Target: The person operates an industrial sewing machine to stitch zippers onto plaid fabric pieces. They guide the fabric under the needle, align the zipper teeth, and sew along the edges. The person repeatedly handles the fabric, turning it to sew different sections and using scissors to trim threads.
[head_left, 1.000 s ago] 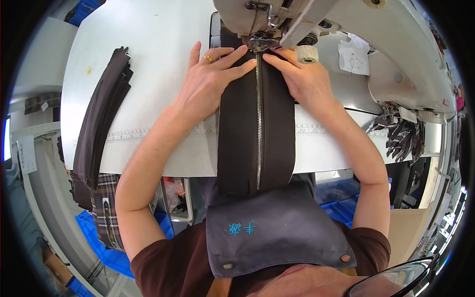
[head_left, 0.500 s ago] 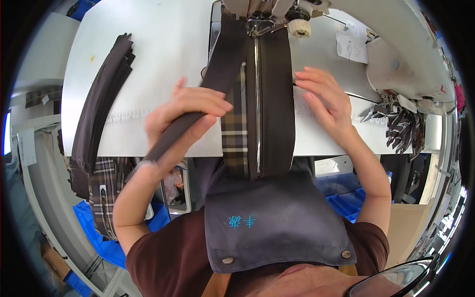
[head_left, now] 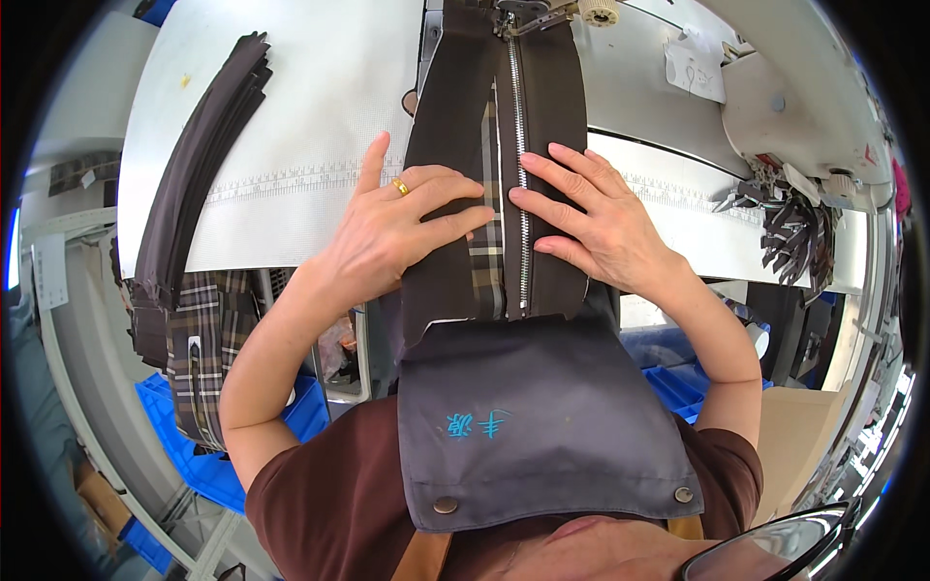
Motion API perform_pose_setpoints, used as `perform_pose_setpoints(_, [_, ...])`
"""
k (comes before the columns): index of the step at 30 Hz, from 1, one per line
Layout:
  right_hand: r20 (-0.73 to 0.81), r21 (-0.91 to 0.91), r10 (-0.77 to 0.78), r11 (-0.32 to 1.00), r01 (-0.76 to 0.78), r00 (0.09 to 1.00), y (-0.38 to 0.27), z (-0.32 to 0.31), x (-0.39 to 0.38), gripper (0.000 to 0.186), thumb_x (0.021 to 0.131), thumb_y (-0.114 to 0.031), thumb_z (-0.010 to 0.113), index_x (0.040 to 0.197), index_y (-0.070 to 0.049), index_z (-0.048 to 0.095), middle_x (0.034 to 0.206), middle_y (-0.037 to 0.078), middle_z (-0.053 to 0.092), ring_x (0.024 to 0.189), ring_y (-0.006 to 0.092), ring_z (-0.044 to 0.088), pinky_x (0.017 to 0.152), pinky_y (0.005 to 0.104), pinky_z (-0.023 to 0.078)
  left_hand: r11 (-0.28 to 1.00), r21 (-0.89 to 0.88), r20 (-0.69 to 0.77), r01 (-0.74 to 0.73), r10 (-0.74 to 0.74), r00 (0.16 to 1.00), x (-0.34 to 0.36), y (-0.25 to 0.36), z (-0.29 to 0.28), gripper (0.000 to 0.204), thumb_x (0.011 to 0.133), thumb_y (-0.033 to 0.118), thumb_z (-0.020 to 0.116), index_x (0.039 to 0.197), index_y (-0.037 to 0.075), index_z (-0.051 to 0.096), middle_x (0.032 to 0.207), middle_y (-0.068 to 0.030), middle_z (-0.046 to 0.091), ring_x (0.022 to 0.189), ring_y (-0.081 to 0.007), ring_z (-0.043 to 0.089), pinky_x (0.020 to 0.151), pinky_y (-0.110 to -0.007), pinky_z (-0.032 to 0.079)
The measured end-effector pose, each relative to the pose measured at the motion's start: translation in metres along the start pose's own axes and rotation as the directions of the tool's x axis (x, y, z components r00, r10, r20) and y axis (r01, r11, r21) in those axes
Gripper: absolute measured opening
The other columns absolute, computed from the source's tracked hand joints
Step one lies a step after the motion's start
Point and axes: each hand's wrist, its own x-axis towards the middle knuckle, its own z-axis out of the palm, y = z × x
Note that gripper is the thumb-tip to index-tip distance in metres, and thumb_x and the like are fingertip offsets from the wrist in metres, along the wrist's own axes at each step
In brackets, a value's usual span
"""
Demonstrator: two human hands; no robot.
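Observation:
A dark brown fabric panel (head_left: 448, 145) with a metal zipper (head_left: 517, 165) down its middle lies on the white sewing table (head_left: 320, 97) and runs up under the sewing machine's needle area (head_left: 528, 15). A plaid lining strip (head_left: 492, 242) shows beside the zipper. My left hand (head_left: 402, 228), wearing a gold ring, lies flat on the left half of the panel with fingers spread. My right hand (head_left: 586, 218) presses flat on the right half, its fingertips at the zipper teeth. Neither hand grips anything.
A stack of dark brown strips (head_left: 199, 165) lies along the table's left edge, with plaid pieces (head_left: 199, 349) hanging below. Blue bins (head_left: 194, 445) stand under the table. Dark clips and tools (head_left: 790, 223) sit at the right. A grey apron (head_left: 542, 416) covers my front.
My left hand let go of a folded dark strip it was lifting and now lies flat on the panel. The plaid lining shows beside the zipper. My right hand shifted down along the zipper.

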Motion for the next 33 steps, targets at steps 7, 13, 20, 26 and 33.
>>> perform_pose_setpoints(7, [-0.029, -0.008, 0.005, 1.0, -0.005, 1.0, -0.009, 0.006, 0.005, 0.047, 0.082, -0.031, 0.067, 0.124, -0.014, 0.057, 0.138, 0.007, 0.045, 0.126, 0.0316, 0.042, 0.102, 0.0479, 0.037, 0.999, -0.051, 0.14, 0.003, 0.004, 0.99, 0.002, 0.002, -0.008, 0.044, 0.069, 0.01, 0.067, 0.11, 0.026, 0.067, 0.118, 0.0002, 0.056, 0.114, -0.0196, 0.052, 0.109, -0.061, 0.016])
perform_pose_setpoints(13, [-0.074, -0.032, 0.03, 0.999, -0.032, 0.997, -0.023, 0.011, -0.003, 0.047, 0.078, -0.028, 0.07, 0.121, -0.013, 0.06, 0.132, 0.009, 0.049, 0.12, 0.0301, 0.046, 0.1, 0.045, 0.039, 0.977, 0.173, 0.021, -0.126, 0.125, 0.992, -0.001, 0.005, -0.007, 0.036, 0.073, 0.012, 0.064, 0.109, 0.014, 0.067, 0.115, -0.0015, 0.061, 0.109, -0.0199, 0.058, 0.109, -0.052, 0.023])
perform_pose_setpoints(20, [-0.1, 0.011, -0.037, 0.999, 0.038, 0.994, -0.027, 0.008, -0.009, 0.045, 0.074, -0.027, 0.073, 0.116, -0.015, 0.062, 0.127, 0.009, 0.052, 0.116, 0.0289, 0.048, 0.096, 0.0471, 0.043, 0.996, -0.082, -0.176, -0.021, 0.007, 0.984, 0.016, 0.011, -0.033, 0.026, 0.08, 0.008, 0.056, 0.103, 0.006, 0.067, 0.104, -0.0086, 0.069, 0.099, -0.0205, 0.066, 0.103, -0.042, 0.034])
perform_pose_setpoints(26, [-0.083, 0.008, -0.028, 1.0, 0.028, 0.996, -0.029, 0.007, -0.007, 0.044, 0.074, -0.028, 0.073, 0.114, -0.015, 0.062, 0.128, 0.008, 0.052, 0.116, 0.0291, 0.049, 0.096, 0.0484, 0.043, 0.998, -0.024, -0.135, -0.053, 0.049, 0.99, 0.005, 0.01, 0.011, 0.029, 0.073, 0.007, 0.062, 0.102, 0.006, 0.066, 0.111, -0.0058, 0.066, 0.103, -0.021, 0.064, 0.104, -0.044, 0.034])
perform_pose_setpoints(33, [-0.074, 0.009, -0.035, 0.999, 0.036, 0.997, -0.027, 0.006, -0.009, 0.044, 0.075, -0.028, 0.073, 0.115, -0.014, 0.061, 0.127, 0.007, 0.053, 0.115, 0.0291, 0.05, 0.097, 0.0464, 0.042, 0.998, -0.003, -0.12, -0.069, 0.069, 0.99, 0.005, 0.01, 0.011, 0.03, 0.072, 0.004, 0.061, 0.102, 0.007, 0.067, 0.114, -0.0045, 0.065, 0.102, -0.0186, 0.063, 0.106, -0.046, 0.031])
